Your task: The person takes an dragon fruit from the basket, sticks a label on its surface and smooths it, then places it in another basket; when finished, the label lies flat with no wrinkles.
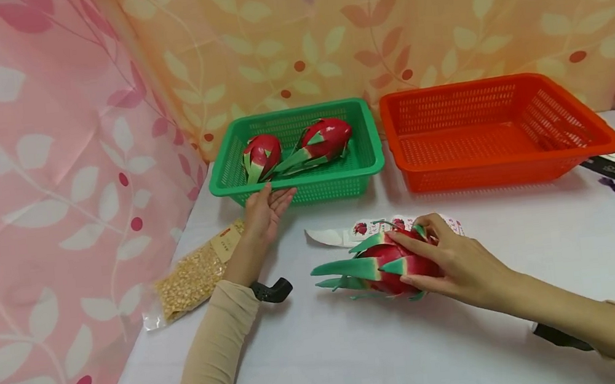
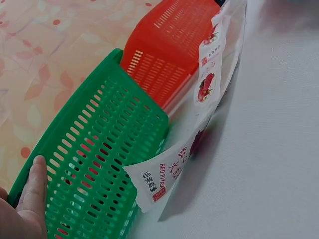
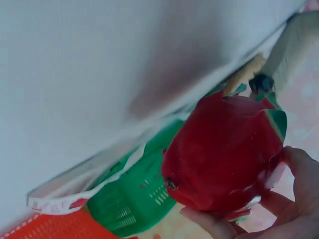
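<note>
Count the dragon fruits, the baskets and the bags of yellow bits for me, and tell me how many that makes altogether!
Dragon fruits: 3
Baskets, one green basket and one red basket: 2
Bag of yellow bits: 1
Total: 6

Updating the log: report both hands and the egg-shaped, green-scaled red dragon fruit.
Left hand touching rectangular green plastic basket. Right hand gripping dragon fruit. White printed strip beyond it, apparently not in the way.
</note>
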Demonstrator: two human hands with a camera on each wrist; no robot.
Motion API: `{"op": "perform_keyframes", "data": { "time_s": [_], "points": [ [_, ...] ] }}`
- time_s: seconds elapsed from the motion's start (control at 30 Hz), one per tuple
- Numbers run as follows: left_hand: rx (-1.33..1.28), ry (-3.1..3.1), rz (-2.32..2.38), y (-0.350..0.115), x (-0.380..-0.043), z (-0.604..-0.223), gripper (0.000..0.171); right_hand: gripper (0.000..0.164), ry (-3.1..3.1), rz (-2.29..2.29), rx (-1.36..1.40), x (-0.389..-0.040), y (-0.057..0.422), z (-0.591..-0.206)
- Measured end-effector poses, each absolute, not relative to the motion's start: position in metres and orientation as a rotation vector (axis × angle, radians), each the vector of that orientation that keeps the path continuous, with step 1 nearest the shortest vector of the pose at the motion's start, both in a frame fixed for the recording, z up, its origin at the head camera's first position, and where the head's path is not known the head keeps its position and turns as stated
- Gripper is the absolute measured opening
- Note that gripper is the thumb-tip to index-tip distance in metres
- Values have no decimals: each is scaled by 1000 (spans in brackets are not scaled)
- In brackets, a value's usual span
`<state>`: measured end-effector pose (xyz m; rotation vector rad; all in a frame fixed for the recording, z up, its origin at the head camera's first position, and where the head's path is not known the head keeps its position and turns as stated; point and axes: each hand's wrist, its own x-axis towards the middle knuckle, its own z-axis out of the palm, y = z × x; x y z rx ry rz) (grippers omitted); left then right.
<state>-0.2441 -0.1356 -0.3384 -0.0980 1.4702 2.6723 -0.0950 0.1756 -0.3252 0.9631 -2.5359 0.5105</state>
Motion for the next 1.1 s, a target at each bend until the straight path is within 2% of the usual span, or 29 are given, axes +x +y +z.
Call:
{"op": "perform_keyframes", "data": {
  "time_s": [0.27,0.8,1.1],
  "points": [
    [-105,1477,2667,-136,-246,-339,25,64,-2546,468,952,-87,169,-343],
    [-91,1515,2663,-134,-245,-340,22,59,-2760,388,885,-82,166,-336],
    [-49,1527,2642,-135,-246,-344,27,70,-2987,344,870,-89,174,-312]
  ]
}}
